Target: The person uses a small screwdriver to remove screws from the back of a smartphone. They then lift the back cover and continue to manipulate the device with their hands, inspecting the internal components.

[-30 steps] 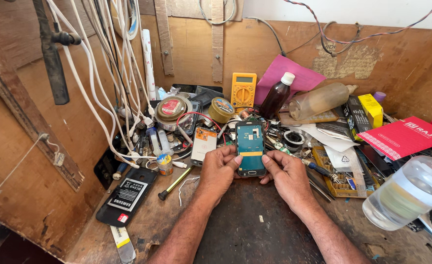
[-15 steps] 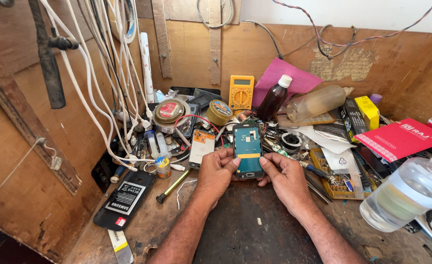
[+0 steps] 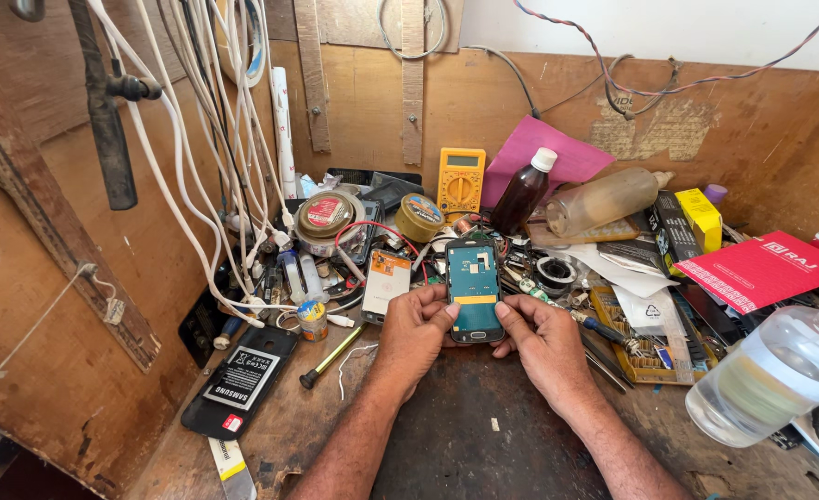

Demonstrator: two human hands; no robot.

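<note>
Nearby, screwdriver (image 3: 333,353), phone back cover (image 3: 241,381), bottle (image 3: 772,372) around opened phone (image 3: 474,292).

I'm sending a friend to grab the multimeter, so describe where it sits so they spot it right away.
Look at the wooden back wall of the cluttered workbench, just below the two upright wooden strips. The multimeter leans there, behind the opened phone held by both hands. It is the only yellow box with a round dial, left of the dark brown bottle.
</note>
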